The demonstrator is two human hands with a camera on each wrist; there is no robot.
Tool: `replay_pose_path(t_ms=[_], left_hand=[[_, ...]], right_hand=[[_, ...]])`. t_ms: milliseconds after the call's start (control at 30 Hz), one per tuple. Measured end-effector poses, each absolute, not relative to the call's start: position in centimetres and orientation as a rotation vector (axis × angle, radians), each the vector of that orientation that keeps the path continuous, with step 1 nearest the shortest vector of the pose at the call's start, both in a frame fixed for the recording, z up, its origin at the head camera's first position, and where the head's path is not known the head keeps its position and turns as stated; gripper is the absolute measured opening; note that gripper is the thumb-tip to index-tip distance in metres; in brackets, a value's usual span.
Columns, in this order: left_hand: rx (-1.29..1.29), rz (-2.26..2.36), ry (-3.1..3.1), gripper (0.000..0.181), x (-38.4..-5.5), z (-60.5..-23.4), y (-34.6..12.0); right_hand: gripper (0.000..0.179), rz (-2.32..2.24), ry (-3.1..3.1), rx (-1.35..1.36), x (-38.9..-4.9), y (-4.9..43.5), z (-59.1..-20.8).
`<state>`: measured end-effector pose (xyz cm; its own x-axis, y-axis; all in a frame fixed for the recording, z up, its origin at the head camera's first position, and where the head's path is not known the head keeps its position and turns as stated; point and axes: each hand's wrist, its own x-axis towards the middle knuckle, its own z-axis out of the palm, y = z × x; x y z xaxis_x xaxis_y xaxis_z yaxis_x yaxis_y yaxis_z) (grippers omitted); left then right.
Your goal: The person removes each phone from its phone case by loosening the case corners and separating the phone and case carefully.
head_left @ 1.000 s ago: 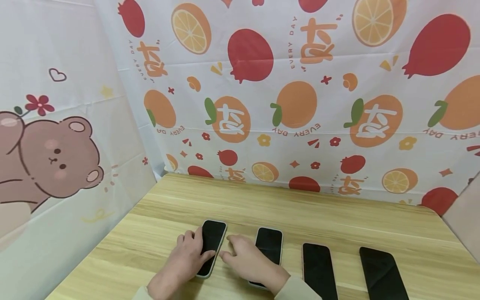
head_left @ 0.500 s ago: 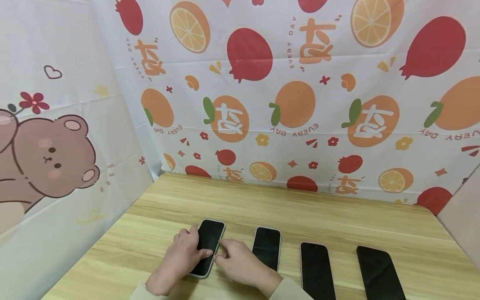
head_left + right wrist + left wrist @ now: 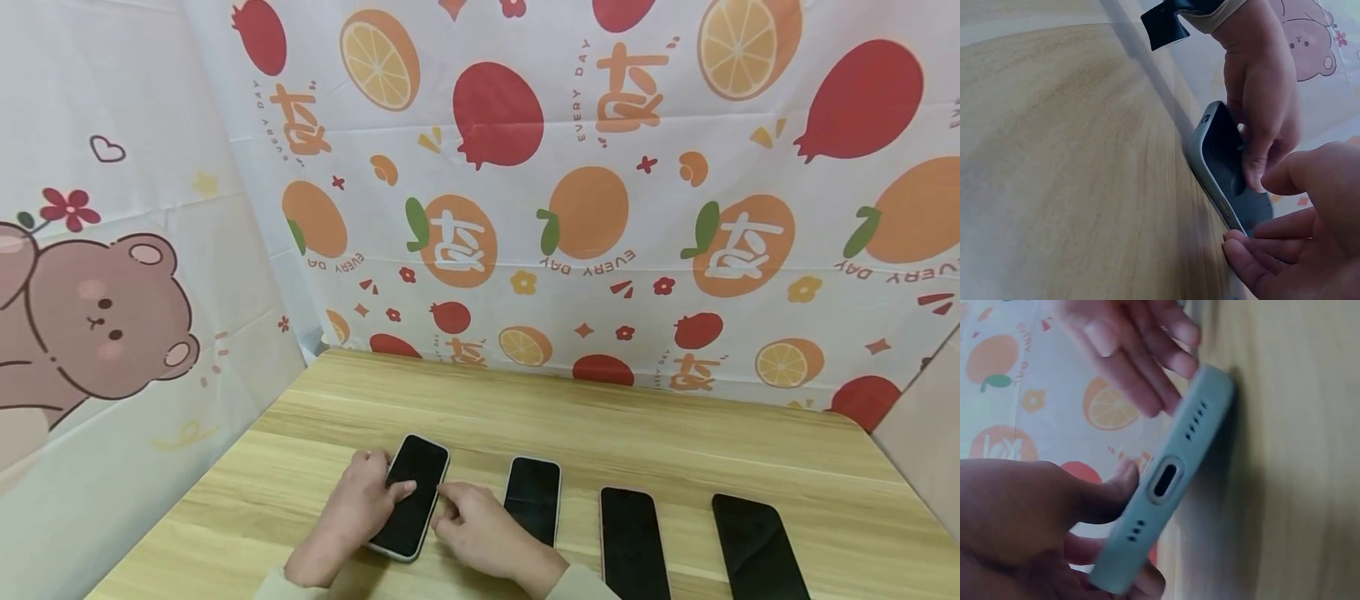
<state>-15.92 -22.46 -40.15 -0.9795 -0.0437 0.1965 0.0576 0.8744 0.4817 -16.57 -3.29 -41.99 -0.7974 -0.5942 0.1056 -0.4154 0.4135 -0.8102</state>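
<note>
My left hand (image 3: 358,508) grips a smartphone (image 3: 417,504) with a dark screen, its thumb lying over the screen and its fingers round the left edge. In the left wrist view the phone's pale green case (image 3: 1163,481) shows its bottom end, with a charging port and small holes. The phone is tilted, one long side raised above the table. At its right edge, my right hand (image 3: 483,529) touches the side with its fingertips (image 3: 1235,240). The right thumb (image 3: 1285,178) stands apart from those fingers, over the screen side.
Right of the hands lie a second phone in a light case (image 3: 534,496), a third phone (image 3: 633,542) and a fourth, black phone (image 3: 761,546), all screen up on the wooden table (image 3: 570,417). Fruit-print cloth (image 3: 517,208) hangs behind the table, and a bear-print cloth (image 3: 225,333) on the left.
The right hand has come left onto the phone's right edge. The left hand has tilted the phone, raising its left side, and the left thumb has shifted toward the left edge.
</note>
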Motion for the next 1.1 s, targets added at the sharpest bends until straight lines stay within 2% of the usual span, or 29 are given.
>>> replay_pose_path(t_ms=[167, 367, 567, 867, 1100], left_hand=[[-0.037, -0.982, -2.783, 0.021, -16.2, -39.7, -22.2], [0.017, -1.078, -2.791, 0.019, -16.2, -39.3, -22.2], [0.070, -1.239, -2.775, 0.021, -16.1, -39.1, -22.2], [0.122, -1.650, -2.665, 0.027, -16.2, -38.7, -21.4], [-0.141, -1.934, -2.676, 0.034, -16.0, -38.4, -21.3]], right_hand=[[0.045, -1.357, 2.450, -0.899, -16.7, -3.2, -42.3], [0.044, -1.403, 2.425, -0.887, -16.7, -3.0, -42.6], [0.048, -1.506, 2.349, -0.806, -16.6, -2.9, -42.4], [0.045, -1.995, 1.908, -0.450, -17.4, -2.2, -42.1], [0.037, -2.089, 1.776, -0.385, -18.2, -0.8, -41.0]])
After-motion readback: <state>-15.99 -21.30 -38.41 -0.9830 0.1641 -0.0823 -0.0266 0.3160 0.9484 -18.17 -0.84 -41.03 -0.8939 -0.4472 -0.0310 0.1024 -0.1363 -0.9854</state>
